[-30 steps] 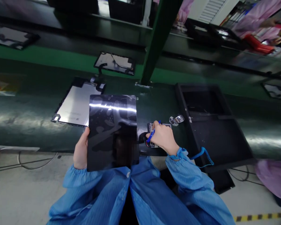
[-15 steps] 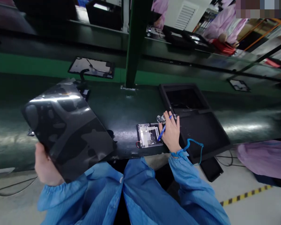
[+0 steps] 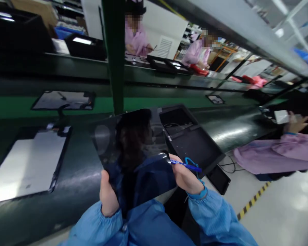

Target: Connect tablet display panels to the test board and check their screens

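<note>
**Glossy black display panel (image 3: 141, 164) swings to your middle, meeting your right hand (image 3: 186, 179)**

Over the workbench's (image 3: 79, 184) front, your left hand (image 3: 109, 196) clasps one side; your right holds a blue pen (image 3: 188, 166). Likely thin, stiff, slippery, fragile: grip both side edges.

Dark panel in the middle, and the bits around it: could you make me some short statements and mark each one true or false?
1. The left hand holds the dark panel. True.
2. The pen is in the left hand. False: the right hand holds it.
3. The big tray lies left of the dark panel. False: it lies to its right.
4. The person's own sleeves are blue. True.
5. The floor tape is striped. True.
</note>
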`<state>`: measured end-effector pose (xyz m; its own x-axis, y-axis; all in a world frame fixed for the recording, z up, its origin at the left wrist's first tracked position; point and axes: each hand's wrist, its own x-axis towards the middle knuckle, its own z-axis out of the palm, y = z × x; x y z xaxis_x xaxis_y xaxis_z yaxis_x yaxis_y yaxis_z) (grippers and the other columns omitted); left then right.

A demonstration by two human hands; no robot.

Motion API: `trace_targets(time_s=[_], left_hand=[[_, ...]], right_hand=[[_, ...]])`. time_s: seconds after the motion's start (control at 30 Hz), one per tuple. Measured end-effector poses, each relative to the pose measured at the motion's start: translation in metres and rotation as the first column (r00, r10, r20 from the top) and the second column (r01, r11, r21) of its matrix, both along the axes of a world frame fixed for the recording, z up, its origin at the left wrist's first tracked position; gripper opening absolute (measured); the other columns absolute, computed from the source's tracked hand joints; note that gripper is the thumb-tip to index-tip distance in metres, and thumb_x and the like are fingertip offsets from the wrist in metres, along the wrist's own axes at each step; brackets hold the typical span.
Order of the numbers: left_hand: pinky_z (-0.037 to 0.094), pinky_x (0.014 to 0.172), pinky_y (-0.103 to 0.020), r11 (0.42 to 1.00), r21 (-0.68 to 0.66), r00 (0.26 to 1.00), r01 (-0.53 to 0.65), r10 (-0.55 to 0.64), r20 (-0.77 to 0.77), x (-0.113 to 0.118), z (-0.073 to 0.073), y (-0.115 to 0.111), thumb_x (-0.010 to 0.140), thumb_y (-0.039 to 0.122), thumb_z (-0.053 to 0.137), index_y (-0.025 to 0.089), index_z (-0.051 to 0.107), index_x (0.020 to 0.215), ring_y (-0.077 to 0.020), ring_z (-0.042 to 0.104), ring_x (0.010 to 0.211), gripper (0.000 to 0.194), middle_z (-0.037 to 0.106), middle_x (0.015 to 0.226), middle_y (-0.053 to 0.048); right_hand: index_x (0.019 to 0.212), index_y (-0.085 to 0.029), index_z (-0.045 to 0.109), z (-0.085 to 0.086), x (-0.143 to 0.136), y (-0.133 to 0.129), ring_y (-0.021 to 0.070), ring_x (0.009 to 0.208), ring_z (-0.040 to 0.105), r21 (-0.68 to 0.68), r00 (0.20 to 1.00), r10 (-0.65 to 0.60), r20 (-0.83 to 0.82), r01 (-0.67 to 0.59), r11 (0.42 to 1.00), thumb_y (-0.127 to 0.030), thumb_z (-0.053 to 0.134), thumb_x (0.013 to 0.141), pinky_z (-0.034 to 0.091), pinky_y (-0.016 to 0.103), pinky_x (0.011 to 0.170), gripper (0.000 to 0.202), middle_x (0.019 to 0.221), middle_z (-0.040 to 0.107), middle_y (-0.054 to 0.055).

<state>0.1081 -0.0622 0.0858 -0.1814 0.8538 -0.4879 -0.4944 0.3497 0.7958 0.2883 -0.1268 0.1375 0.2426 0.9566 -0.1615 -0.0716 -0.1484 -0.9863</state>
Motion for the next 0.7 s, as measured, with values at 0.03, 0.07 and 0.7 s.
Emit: trace_targets(time_s=[0.03, 0.07, 0.7], left_hand=[[0.031, 0.123, -0.037, 0.999, 0.033, 0.999, 0.017, -0.016, -0.034, 0.005, -0.005, 0.001, 0.086, 0.064, 0.055, 0.023, 0.073, 0.12, -0.0269, 0.035, 0.148, 0.056, 0.074, 0.12, -0.002], [0.029, 0.124, -0.038, 0.996, 0.074, 0.997, 0.053, -0.049, -0.057, 0.009, -0.007, 0.003, 0.087, 0.065, 0.054, 0.024, 0.07, 0.124, -0.0268, 0.033, 0.149, 0.058, 0.072, 0.125, -0.002], [0.034, 0.115, -0.066, 0.624, 0.28, 0.521, 0.73, -0.242, -0.818, 0.012, -0.032, 0.046, 0.1, 0.028, 0.044, 0.033, 0.053, 0.135, -0.0342, 0.027, 0.151, 0.036, 0.04, 0.158, -0.009]], right_hand=[[0.11, -0.031, 0.074, 0.008, 0.004, -0.001, 0.0236, 0.102, 0.07, 0.007, 1.0, -0.006, 0.018, 0.006, 1.0, -0.062, 0.074, 0.076, 0.055, 0.039, 0.097, 0.045, 0.1, 0.077, 0.001], [0.107, -0.031, 0.074, 0.016, 0.009, -0.002, 0.022, 0.099, 0.07, 0.015, 0.998, -0.009, 0.055, 0.009, 1.0, -0.054, 0.076, 0.078, 0.055, 0.038, 0.095, 0.038, 0.098, 0.076, 0.0], [0.116, -0.015, 0.072, 0.034, 0.246, 0.304, 0.0186, 0.115, 0.064, 0.006, -0.016, -0.008, 1.0, -0.143, 0.99, -0.011, 0.048, 0.096, 0.034, 0.038, 0.118, 0.031, 0.117, 0.074, 0.009]])
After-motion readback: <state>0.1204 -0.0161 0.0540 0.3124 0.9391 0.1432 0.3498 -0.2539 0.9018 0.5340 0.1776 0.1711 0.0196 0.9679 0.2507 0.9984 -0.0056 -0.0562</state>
